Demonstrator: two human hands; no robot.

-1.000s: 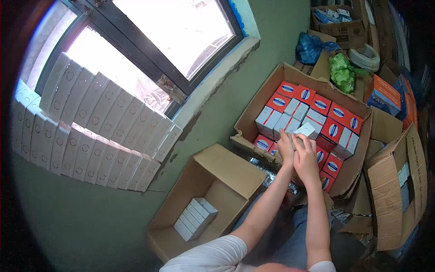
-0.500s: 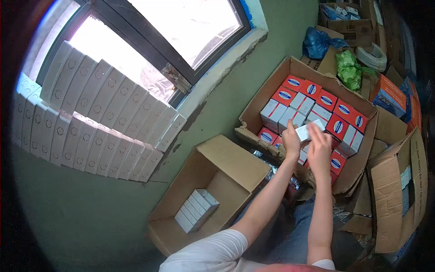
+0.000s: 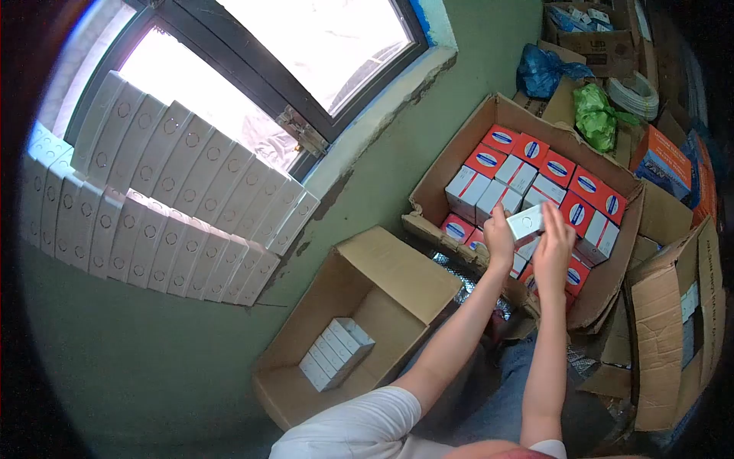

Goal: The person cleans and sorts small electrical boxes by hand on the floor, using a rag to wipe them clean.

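A small white box [image 3: 525,223] with a round mark on its face is held between my two hands. My left hand [image 3: 500,241] grips its left end, and my right hand [image 3: 555,246] has its fingers against the right end. Both hands are above a large open carton [image 3: 437,165] of red-and-white boxes [image 3: 560,166], some showing a blue oval label. Lower left of it stands another open carton [image 3: 397,287], with a short row of white boxes [image 3: 336,353] on its floor.
White boxes [image 3: 180,164] are stacked at the left before a window [image 3: 336,53]. Behind the large carton lie a blue bag [image 3: 544,73], a green bag [image 3: 595,116] and a cable coil [image 3: 634,97]. Another open carton [image 3: 659,336] stands at the right.
The right hand's fingers, blurred over the white box earlier, are now at its right end, and the round mark shows. The whole view has shifted slightly.
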